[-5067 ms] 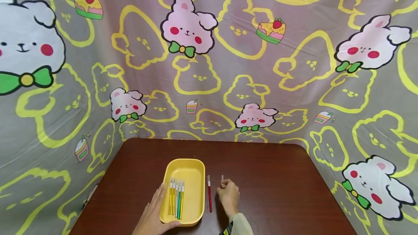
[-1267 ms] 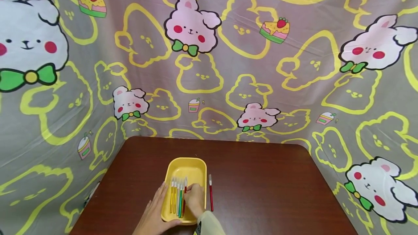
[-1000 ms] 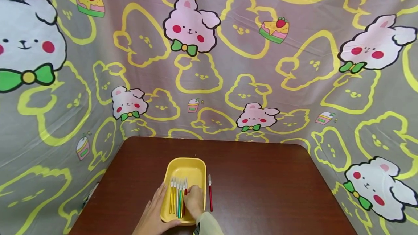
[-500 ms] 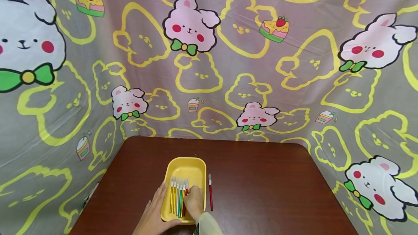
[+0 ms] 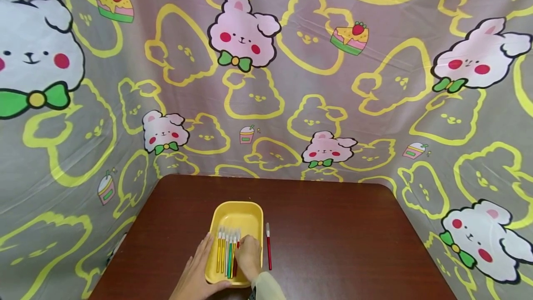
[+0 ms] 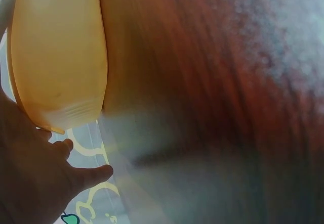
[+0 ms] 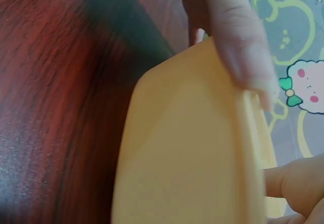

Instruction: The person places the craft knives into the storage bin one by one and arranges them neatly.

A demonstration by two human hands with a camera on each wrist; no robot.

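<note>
In the head view, a shallow yellow tray (image 5: 245, 212) holds several slim craft knives with clear caps, among them yellow ones (image 5: 219, 256), a silver one (image 5: 226, 256) and a green one (image 5: 230, 260). My right hand (image 5: 248, 258) is inside the tray, its curled fingers pinching a red craft knife (image 5: 238, 245) at the right end of the row and hiding part of it. With fingers fairly straight, my left hand (image 5: 195, 270) rests along the tray's left side, its thumb at the near rim. Both wrist views show the tray's outer wall (image 6: 61, 52) close up.
Another red craft knife (image 5: 269, 249) with a clear cap lies on the dark brown table (image 5: 333, 244), just right of the tray. A patterned cloth (image 5: 266, 82) hangs round the back and sides of the table.
My right hand has carried the red craft knife from the table, right of the tray, into it. Within the last second the knife's cap has shifted slightly. The left hand stays put.
</note>
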